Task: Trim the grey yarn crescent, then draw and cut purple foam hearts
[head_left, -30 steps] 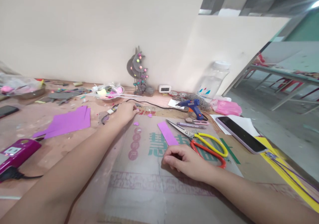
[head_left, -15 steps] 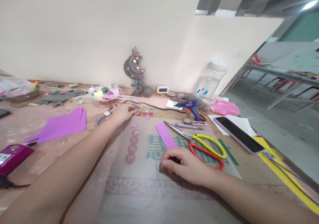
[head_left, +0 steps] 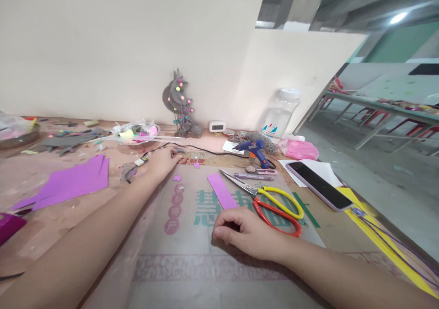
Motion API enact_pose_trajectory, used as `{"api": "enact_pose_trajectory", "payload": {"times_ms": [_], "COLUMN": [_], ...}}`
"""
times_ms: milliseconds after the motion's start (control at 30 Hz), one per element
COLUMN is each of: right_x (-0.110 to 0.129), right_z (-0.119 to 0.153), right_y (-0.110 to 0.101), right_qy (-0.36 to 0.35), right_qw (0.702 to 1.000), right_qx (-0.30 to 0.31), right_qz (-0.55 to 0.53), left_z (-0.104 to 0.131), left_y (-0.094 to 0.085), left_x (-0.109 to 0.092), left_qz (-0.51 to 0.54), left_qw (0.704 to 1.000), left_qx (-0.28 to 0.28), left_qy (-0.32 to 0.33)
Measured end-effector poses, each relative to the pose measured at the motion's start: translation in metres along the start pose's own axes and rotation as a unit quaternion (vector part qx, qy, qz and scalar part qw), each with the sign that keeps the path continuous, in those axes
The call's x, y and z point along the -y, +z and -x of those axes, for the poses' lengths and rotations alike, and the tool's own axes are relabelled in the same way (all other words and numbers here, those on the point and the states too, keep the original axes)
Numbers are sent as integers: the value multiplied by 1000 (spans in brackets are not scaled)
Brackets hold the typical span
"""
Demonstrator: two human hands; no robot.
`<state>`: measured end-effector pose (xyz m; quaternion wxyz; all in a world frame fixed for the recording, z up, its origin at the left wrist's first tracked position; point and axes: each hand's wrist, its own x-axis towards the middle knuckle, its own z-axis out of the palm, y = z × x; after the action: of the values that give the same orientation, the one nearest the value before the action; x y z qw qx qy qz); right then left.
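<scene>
My left hand (head_left: 163, 163) reaches to the far left of the printed sheet (head_left: 178, 265), its fingers curled and fingertips down by the red lettering. What lies under those fingertips is hidden. Close by are two small purple hearts, one heart (head_left: 196, 165) right of the fingers and another heart (head_left: 177, 178) just nearer to me. My right hand (head_left: 243, 232) rests on the sheet with loosely curled fingers and nothing visible in them. Beyond its knuckles lies a purple strip (head_left: 222, 191). Scissors (head_left: 255, 191) with one yellow and one red handle lie beside it.
A blue glue gun (head_left: 257, 151), a pen (head_left: 254, 176), a phone (head_left: 318, 185) and a clear bottle (head_left: 279, 114) are on the right. Purple sheets (head_left: 73, 181) lie at left. By the wall stand a grey moon-shaped decoration (head_left: 176, 100) and a small timer (head_left: 217, 126).
The view has turned slightly right, so everything sits further left. My left fingertips have shifted a little, and the purple heart that showed beside them is out of sight. My right hand stays put.
</scene>
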<state>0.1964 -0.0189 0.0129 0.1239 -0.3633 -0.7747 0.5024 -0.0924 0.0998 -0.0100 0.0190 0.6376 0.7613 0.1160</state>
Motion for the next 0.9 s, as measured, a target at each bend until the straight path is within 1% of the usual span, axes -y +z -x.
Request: {"api": "enact_pose_trajectory", "payload": {"times_ms": [167,333,467,667,900], "right_x": [-1,-3,-2,-1,-4], "right_z": [1,1,0,-1,-1], "right_y": [1,3,4,5,5], "right_qy": [-2,-2,5,-6,-8], "right_qw": [1000,1000,1000,1000,1000], "right_qx": [-2,-11,-11,-17,-25], "right_qz": [-5,2,-10,6,15], "left_z": [-3,1,3,1,3], "left_y": [-1,-5,-4,-2,-3], "left_x": [3,0,-2,-1,-4], "left_qz": [0,6,13,29,8], "left_qw": [1000,1000,1000,1000,1000], "left_qx": [12,4,-5,6,2], "left_qy": [-11,1,9,5,3]}}
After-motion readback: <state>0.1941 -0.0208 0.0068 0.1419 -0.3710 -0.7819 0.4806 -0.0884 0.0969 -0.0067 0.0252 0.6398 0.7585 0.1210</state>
